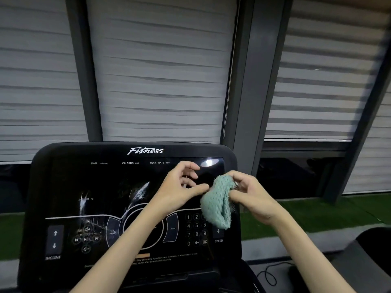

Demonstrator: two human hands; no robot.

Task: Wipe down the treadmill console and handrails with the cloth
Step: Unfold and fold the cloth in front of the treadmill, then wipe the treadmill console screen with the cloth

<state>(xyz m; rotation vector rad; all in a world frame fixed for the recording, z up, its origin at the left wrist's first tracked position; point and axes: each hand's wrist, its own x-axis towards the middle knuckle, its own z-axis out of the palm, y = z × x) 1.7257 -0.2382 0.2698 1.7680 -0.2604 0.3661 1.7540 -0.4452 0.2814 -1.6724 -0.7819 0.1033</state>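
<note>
I see both hands raised before the black console (131,208). My right hand (251,197) is closed around a bunched teal cloth (218,204), which hangs over the keypad (196,229). My left hand (182,185) pinches the cloth's edge, other fingers spread loosely.

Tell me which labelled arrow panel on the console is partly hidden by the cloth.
The SPEED panel at the console's right edge; the teal cloth hangs over its top. The INCLINE panel on the left shows fully.
</note>
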